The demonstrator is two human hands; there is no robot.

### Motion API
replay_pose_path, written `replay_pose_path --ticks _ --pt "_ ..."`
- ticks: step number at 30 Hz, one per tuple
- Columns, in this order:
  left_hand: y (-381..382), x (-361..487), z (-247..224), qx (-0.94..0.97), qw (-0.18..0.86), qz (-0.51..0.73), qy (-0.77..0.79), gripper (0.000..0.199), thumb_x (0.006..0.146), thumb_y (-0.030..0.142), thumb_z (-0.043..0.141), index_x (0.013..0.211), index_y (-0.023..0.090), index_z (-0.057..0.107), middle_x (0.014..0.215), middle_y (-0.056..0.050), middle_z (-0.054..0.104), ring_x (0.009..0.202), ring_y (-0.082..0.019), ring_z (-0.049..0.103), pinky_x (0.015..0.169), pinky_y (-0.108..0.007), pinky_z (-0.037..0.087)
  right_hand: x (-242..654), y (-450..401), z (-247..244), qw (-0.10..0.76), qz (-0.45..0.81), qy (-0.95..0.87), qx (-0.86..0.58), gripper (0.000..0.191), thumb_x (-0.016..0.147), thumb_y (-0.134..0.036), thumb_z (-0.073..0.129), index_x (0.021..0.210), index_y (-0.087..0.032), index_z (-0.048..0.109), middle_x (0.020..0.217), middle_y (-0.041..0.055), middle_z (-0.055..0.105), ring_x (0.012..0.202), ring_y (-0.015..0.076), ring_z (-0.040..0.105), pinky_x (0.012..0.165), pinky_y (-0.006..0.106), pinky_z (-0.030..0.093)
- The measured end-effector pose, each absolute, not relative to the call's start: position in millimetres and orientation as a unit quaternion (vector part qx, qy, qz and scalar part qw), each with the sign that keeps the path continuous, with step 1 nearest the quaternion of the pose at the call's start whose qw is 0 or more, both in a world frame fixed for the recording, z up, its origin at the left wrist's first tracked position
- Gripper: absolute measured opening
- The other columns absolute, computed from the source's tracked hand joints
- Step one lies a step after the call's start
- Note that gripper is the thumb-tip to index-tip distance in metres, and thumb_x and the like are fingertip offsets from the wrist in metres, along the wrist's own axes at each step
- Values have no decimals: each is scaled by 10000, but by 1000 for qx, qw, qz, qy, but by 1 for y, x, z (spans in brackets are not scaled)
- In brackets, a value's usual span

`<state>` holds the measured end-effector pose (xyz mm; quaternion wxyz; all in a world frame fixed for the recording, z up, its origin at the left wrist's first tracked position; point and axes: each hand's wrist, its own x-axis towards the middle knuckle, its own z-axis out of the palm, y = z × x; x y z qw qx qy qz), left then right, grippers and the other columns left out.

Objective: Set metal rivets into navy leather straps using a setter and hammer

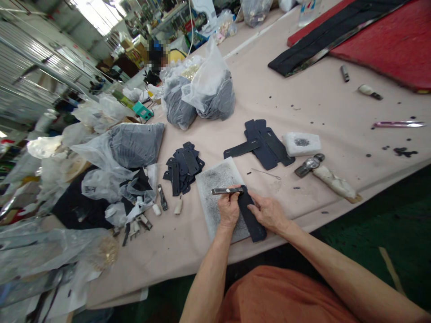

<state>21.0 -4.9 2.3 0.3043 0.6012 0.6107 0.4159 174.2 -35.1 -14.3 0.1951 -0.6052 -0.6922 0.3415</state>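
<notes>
In the head view my left hand (229,210) is closed round a metal punch (220,191), whose one end meets the upper end of a dark strip (252,220). My right hand (268,211) grips that strip's right edge between thumb and fingers. Under the strip lies a white board (215,177) covered with dark marks. A heap of small dark pieces (185,163) is left of the board. Beyond it are larger dark strips (261,141), beside a white block (302,143). A hammer (332,179) with a wrapped handle rests at the right.
Bags of dark pieces (215,96) stand at the back. Several small tools (162,197) and plastic bags crowd the left. A thin metal pick (266,173) lies beyond my hands. At the right are a pink-handled blade (399,124) and a red board (390,58).
</notes>
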Motion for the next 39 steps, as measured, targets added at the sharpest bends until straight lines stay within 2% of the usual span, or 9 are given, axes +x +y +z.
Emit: replay_pose_path --ticks 7,13,20,27,33,39 --pt "-4 22 1 606 294 410 615 175 897 233 555 978 220 710 1001 -48 754 952 -204 695 898 -356 554 175 -35 -14 189 343 -696 -602 520 905 -338 509 1404 -195 528 877 92 750 816 246 694 743 337 502" --pt "-5 22 0 616 298 414 601 176 905 238 553 983 216 709 1001 -50 753 951 -198 692 898 -349 549 175 -35 -14 184 336 -702 -601 528 918 -345 495 1424 -197 502 999 108 750 868 264 702 744 345 498" --pt "-1 20 -1 637 294 406 585 166 887 213 567 971 220 710 986 -47 757 944 -205 698 895 -364 550 176 -34 -12 177 343 -700 -600 528 915 -344 497 1421 -196 505 883 84 750 790 247 697 693 326 484" --pt "0 20 -3 652 280 395 583 180 914 232 535 984 231 702 985 -46 751 940 -196 694 882 -337 543 176 -35 -14 183 343 -699 -600 529 908 -333 503 1419 -199 506 896 89 751 809 257 699 713 338 488" --pt "-2 19 -2 657 265 397 584 203 906 205 522 996 226 704 1000 -49 752 962 -205 697 909 -361 546 176 -36 -13 184 341 -701 -599 523 920 -332 492 1424 -191 503 1042 129 743 900 279 704 772 365 506" --pt "-6 15 2 648 272 382 600 205 923 229 506 1013 226 691 1055 -65 736 1030 -216 678 962 -389 532 175 -36 -14 193 353 -692 -600 529 926 -334 488 1436 -195 485 1092 128 733 943 288 701 799 375 510"
